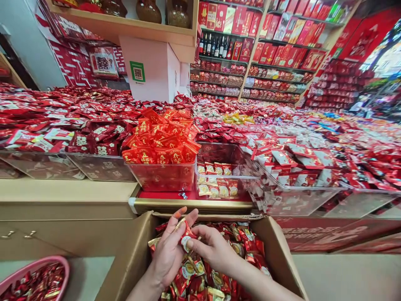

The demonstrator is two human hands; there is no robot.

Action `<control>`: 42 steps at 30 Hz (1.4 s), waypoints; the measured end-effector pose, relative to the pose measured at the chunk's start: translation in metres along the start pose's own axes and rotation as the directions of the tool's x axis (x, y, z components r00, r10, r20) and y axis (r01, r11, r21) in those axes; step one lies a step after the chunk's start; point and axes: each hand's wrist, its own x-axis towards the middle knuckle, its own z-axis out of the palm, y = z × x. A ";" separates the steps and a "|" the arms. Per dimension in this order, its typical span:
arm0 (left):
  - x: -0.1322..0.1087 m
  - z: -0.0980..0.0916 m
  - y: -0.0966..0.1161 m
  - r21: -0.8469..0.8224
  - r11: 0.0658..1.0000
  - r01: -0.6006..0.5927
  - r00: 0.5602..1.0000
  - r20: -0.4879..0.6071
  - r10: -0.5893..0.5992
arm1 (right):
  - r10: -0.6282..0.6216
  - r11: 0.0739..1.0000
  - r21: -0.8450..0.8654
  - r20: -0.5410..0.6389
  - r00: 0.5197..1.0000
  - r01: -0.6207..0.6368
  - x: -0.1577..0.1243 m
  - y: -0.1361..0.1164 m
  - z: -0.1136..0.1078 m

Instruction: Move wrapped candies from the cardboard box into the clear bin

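Left hand cups a stack of sweets, grip half closed; right hand pinches the top one tight, both over the box.

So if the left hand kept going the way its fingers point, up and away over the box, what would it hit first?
Probably the far flap of the cardboard box, then the nearly empty clear bin behind it; the left hand holds a red candy, and depth is unclear.
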 end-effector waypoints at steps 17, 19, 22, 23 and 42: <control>0.005 -0.005 -0.007 0.039 0.998 -0.053 0.998 0.042 0.051 | -0.451 0.857 -0.403 -0.289 0.844 0.320 -0.008 -0.007 -0.010; 0.004 -0.004 -0.010 0.031 0.999 -0.009 0.998 0.056 0.007 | -0.601 0.697 -0.614 -0.218 0.769 0.371 -0.007 -0.008 -0.012; 0.004 -0.002 -0.014 -0.026 0.997 0.074 0.995 0.066 -0.072 | -0.788 0.342 -0.851 -0.030 0.615 0.397 -0.005 -0.005 -0.011; 0.005 -0.001 -0.015 -0.036 0.995 0.090 0.995 0.049 -0.088 | -0.815 0.262 -0.877 0.022 0.579 0.403 -0.004 -0.004 -0.010; 0.000 0.003 -0.005 -0.075 0.996 0.055 0.998 -0.017 -0.056 | -0.044 0.923 0.360 -0.240 0.970 0.131 -0.008 -0.001 0.005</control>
